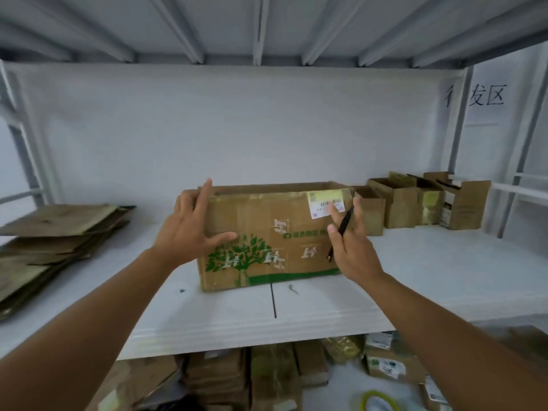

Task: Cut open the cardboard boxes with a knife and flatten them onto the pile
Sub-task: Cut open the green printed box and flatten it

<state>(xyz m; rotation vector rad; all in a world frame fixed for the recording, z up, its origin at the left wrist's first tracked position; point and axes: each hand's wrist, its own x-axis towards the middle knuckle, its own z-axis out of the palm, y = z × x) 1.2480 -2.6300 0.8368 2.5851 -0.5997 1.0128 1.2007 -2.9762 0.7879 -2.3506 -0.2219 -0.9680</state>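
Note:
A brown cardboard box (267, 232) with a green tree print and a yellow-white label stands upside down in the middle of the white shelf (415, 277). My left hand (189, 229) presses its spread fingers against the box's left end, the thumb across the front. My right hand (351, 247) is at the box's right end and pinches a slim black knife (342, 229) between thumb and fingers, the other fingers stretched out by the box corner. The pile of flattened cardboard (53, 241) lies at the shelf's left.
Several smaller open boxes (415, 203) stand in a row at the shelf's back right. An upper shelf hangs close overhead. Below the shelf's front edge, more flattened cardboard and parcels (267, 378) lie on the floor. Metal uprights frame both sides.

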